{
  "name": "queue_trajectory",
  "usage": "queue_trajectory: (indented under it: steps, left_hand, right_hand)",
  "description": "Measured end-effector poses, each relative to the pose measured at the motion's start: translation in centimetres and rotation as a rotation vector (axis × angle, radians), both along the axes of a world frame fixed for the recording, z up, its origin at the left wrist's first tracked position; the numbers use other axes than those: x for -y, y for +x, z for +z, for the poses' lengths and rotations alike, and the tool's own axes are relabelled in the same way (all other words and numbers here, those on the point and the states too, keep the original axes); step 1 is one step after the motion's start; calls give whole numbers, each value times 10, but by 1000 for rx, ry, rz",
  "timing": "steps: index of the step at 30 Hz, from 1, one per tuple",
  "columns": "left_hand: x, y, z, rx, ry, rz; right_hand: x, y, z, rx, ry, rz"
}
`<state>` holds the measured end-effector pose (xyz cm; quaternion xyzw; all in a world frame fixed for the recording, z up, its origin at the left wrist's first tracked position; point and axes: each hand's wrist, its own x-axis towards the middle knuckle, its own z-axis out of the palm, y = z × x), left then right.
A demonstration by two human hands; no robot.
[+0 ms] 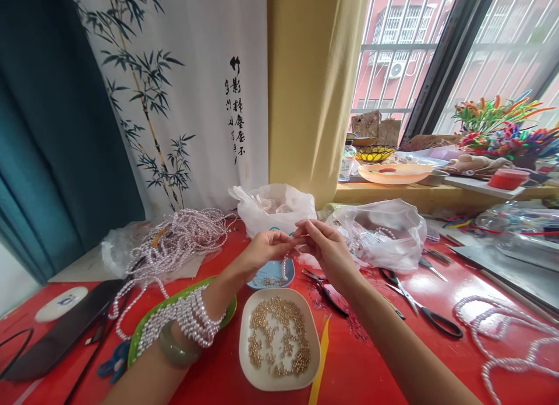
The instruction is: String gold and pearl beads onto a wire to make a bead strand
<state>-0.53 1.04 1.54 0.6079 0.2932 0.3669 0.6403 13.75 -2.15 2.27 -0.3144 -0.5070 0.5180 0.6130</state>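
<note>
Where the left hand (268, 246) nearly meets the right hand (322, 240), a short bead strand (284, 270) hangs near-vertical below, seen against the blue tray (267, 270), nearer the left. The left's fingertips appear pinched closed on it; whether the right's bunched fingers grip anything, I cannot tell.

head-worn view | faces forward and down | near red table (349, 370), exact height hard to judge
</note>
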Motion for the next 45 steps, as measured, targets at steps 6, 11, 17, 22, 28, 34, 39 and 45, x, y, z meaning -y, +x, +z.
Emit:
queue_trajectory:
  steps: [6,11,17,22,28,34,39,45]
  left_hand:
    - [-1,-3,-1,-80,-13,15]
    - [-3,-5,-3,-123,39,-11]
    - [-7,-6,-5,-62,59,-39]
    - [-7,-9,-2,-31,76,-86]
    - [-7,-13,-1,-115,20,-85]
    - [-11,-15,-3,-59,-22,-135]
    - [-14,-12,-6,-40,-61,-141]
    - [-15,-14,-6,-52,-76,-168]
  right_hand:
    - [1,0,-1,50,2,-106]
    - [1,-1,0,88,-13,-183]
    - [2,-1,3,99,-3,-219]
    - [3,2,4,91,4,-263]
    - [-2,13,7,-27,41,-344]
    - [-3,24,14,-107,69,-444]
    - [-4,32,18,-157,75,-499]
    - [-8,38,17,-221,78,-515]
